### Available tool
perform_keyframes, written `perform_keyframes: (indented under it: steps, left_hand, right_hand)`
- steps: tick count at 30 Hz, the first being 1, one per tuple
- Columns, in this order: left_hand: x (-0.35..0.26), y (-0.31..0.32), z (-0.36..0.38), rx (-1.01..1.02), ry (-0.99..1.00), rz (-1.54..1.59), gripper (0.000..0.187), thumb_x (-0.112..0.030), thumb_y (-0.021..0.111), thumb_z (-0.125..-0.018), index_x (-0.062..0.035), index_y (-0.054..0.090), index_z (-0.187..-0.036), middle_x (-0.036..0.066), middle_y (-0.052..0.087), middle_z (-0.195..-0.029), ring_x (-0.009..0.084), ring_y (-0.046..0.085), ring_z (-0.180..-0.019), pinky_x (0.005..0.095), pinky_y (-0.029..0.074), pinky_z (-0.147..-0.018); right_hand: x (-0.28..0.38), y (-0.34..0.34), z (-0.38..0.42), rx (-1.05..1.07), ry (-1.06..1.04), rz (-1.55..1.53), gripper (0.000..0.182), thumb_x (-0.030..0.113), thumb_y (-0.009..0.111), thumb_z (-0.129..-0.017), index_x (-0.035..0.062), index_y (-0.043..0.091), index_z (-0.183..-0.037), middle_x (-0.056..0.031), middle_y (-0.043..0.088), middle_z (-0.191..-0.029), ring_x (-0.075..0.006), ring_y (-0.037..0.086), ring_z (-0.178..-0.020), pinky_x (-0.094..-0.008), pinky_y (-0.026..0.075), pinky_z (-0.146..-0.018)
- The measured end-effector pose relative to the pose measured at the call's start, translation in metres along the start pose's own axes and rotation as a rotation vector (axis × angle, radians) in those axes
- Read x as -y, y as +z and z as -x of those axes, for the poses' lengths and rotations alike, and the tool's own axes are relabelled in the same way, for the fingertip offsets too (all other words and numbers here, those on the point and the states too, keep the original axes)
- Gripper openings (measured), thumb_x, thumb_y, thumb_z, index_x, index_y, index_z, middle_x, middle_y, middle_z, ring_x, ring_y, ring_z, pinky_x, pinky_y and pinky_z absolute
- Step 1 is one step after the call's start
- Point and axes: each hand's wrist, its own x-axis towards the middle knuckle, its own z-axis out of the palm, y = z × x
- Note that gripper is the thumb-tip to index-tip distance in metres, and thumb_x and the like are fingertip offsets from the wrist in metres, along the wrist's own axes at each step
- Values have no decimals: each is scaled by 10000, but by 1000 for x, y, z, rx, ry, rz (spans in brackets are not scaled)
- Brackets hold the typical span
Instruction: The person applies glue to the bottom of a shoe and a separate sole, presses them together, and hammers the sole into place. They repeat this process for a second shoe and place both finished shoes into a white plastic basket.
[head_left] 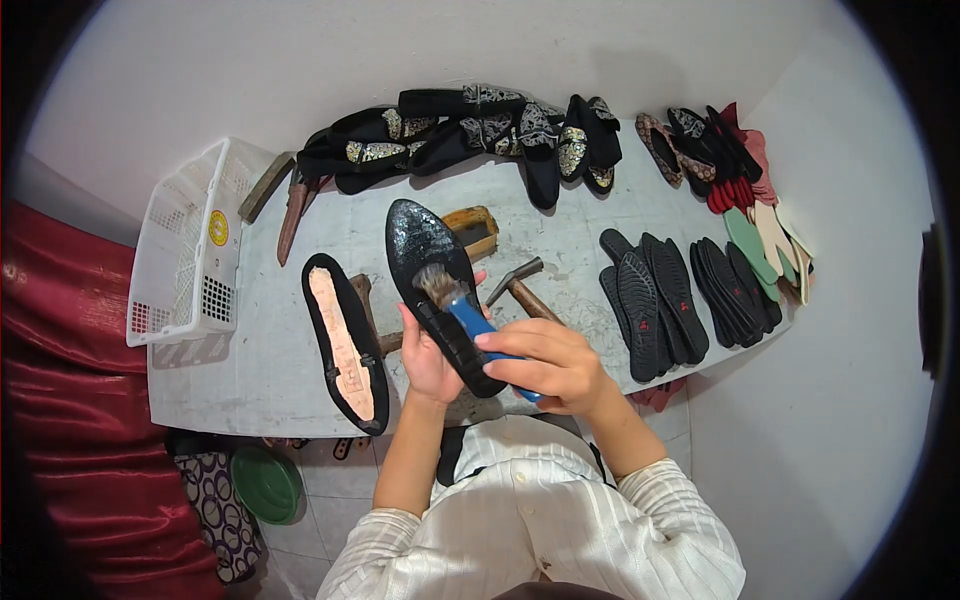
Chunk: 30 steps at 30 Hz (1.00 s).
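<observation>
A black shoe sole (412, 240), pointed end away from me, rests in my left hand (432, 362), whose fingers show along both its edges. Its front part looks wet and shiny; ridges mark the heel end. My right hand (550, 368) grips a blue-handled brush (470, 318), and the bristles touch the middle of the sole. Left of my hands lies a black shoe (344, 345) with a pale, light-coloured bottom facing up. Behind the held sole sits a wooden box (478, 232), partly hidden.
A hammer (527, 291) lies right of the sole. Black soles (655, 305) are stacked at the right. Finished-looking black shoes (455, 140) line the back edge. A white basket (190, 245) stands at the left, beside a wooden-handled tool (291, 225). Coloured insoles (750, 250) lie at the far right.
</observation>
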Motion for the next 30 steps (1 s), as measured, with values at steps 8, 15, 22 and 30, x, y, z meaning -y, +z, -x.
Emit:
perform_keyframes:
  steps: [8, 15, 22, 30]
  left_hand:
    - [-18, -11, -2, 47, 69, -7, 710, -598, 174, -936, -83, 306, -1406, 161, 360, -1411, 257, 552, -979, 511, 507, -787]
    - [-19, -4, -1, 87, -25, -65, 697, -584, 169, -944, -78, 321, -1398, 196, 385, -1382, 254, 567, -957, 435, 504, -811]
    - [-14, 4, -1, 107, -116, -2, 718, -592, 175, -939, -59, 304, -1403, 195, 365, -1405, 251, 577, -962, 408, 499, -825]
    - [-28, -5, -5, 54, -6, -40, 719, -592, 189, -936, -62, 282, -1413, 161, 347, -1427, 243, 577, -924, 462, 527, -733]
  right_hand:
    - [9, -2, 28, 158, -4, -129, 271, 121, 621, -602, 39, 634, -860, -126, 644, -995, -272, 625, -749, -338, 512, -613]
    - [1, -5, 21, -68, 21, -200, 199, 93, 612, -658, 23, 646, -841, -174, 665, -939, -295, 624, -709, -347, 516, -620]
    - [4, 7, 13, 126, 44, -62, 322, 49, 650, -599, 77, 632, -919, -146, 589, -1152, -321, 604, -918, -404, 508, -798]
    - [10, -1, 32, 190, 96, -253, 285, 21, 607, -554, 45, 638, -836, -122, 639, -993, -280, 608, -786, -359, 489, -671]
